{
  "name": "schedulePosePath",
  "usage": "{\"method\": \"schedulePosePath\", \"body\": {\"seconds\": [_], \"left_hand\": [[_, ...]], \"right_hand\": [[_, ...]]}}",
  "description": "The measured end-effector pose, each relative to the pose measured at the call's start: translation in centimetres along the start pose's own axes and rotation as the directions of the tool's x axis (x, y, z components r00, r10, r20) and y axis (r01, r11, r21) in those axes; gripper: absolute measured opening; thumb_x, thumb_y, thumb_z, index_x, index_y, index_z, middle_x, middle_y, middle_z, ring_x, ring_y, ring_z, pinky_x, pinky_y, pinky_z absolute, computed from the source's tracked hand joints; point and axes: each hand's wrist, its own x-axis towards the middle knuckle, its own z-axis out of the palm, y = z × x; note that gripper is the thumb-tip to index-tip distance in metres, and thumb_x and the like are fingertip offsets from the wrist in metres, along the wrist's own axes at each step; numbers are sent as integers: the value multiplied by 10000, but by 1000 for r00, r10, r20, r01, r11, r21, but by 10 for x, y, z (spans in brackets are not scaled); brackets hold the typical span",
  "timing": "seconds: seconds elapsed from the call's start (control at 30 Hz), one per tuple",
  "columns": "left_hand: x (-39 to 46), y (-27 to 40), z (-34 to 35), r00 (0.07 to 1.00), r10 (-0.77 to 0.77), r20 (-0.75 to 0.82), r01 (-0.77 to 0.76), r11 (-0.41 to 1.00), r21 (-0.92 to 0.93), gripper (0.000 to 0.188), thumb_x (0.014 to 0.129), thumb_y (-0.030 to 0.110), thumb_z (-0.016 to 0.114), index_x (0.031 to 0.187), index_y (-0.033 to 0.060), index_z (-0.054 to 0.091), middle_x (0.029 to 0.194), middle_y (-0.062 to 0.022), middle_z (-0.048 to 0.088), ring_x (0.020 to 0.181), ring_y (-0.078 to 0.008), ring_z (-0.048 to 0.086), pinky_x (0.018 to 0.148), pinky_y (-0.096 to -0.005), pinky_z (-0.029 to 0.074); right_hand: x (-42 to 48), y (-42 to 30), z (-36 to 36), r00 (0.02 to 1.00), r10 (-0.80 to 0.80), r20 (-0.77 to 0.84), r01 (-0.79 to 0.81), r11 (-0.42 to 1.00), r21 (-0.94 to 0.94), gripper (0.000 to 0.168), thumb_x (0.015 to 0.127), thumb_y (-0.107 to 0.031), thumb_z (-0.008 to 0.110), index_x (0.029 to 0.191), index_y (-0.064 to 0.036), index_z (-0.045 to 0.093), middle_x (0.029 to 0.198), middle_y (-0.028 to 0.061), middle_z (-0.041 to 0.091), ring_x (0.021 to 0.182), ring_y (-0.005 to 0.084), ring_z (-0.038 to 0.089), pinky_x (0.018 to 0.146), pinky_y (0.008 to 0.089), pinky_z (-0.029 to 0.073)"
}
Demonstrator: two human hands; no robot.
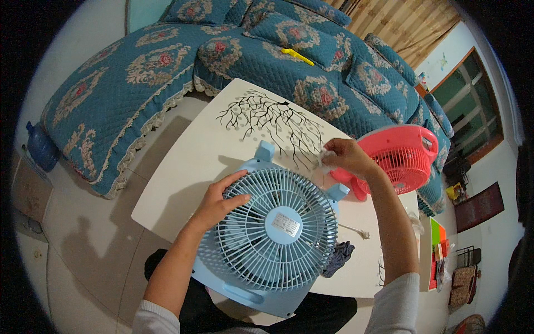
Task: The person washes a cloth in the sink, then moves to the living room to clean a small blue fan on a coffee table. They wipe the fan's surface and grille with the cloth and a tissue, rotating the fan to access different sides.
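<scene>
A light blue box fan [275,234] lies with its round grille facing up, partly on the white table [187,163] and partly over its near edge above my lap. My left hand [217,204] rests on the upper left rim of the grille, thumb and fingers spread. My right hand [348,156] pinches a crumpled white tissue or cloth [326,159] above the table, beyond the fan's upper right foot. A red fan [396,163] stands just behind that hand. Right of the blue grille lie a dark crumpled cloth [340,259] and a cord end [363,234].
Beyond the table stretches a sofa with a teal floral cover [267,71], a yellow object [297,56] on it. A blue water bottle [41,146] stands at far left. Right of the table is a container with green and red items [436,250].
</scene>
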Motion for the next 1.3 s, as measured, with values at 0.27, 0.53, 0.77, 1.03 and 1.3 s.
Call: {"method": "schedulePosePath", "body": {"seconds": [0.27,0.53,0.77,1.03,1.3], "left_hand": [[-1,0,-1,999,-27,-24,28,1000,6,585,730,152,695,1269,34,502,1197,-132,562,1062,-181,540,916,-296,418],[-2,-2,-3,999,24,-21,-23,999,47,585,739,122,674,1289,47,486,1184,-104,571,1038,-168,555,909,-301,435],[0,-6,-2,999,47,-6,-47,998,39,591,733,168,684,1278,42,494,1187,-131,565,1038,-185,551,910,-288,419],[2,-8,-4,1000,19,10,-19,999,27,581,733,156,683,1274,45,502,1173,-116,576,1039,-173,552,907,-289,423],[0,-2,-5,1000,0,20,0,999,35,581,742,163,692,1281,60,500,1198,-115,564,1062,-171,545,918,-297,419]], "right_hand": [[6,8,26,992,2,127,46,927,-372,285,661,-103,643,932,-18,627,836,103,652,762,153,590,690,293,477],[-6,12,37,1000,7,-3,-7,980,-197,243,638,-100,622,853,7,585,747,90,587,736,168,557,670,307,459],[-25,16,46,980,-152,-128,131,979,-155,253,626,-75,614,861,8,573,781,83,558,740,160,549,668,282,449],[-32,45,51,953,-237,-191,262,958,116,199,711,11,594,904,-23,563,946,63,597,833,133,565,728,257,454],[-19,19,49,962,-143,-235,180,973,147,265,735,11,633,985,-8,548,915,37,577,814,122,546,712,260,455]]}}
